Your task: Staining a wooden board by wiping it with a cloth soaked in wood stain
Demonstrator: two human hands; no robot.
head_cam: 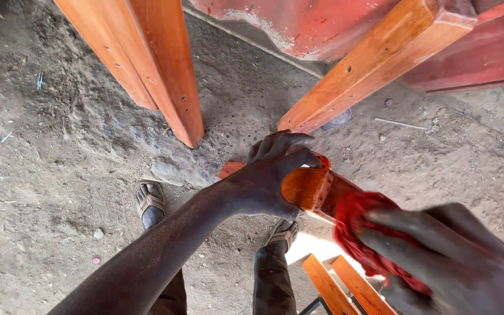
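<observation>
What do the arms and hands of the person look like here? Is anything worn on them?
The left hand and its forearm are bare: no sleeve, glove, watch or ring shows. A fine dust lies on the forearm. The right hand is bare too, without a glove; it is close to the camera and blurred, and its arm is out of view.
</observation>
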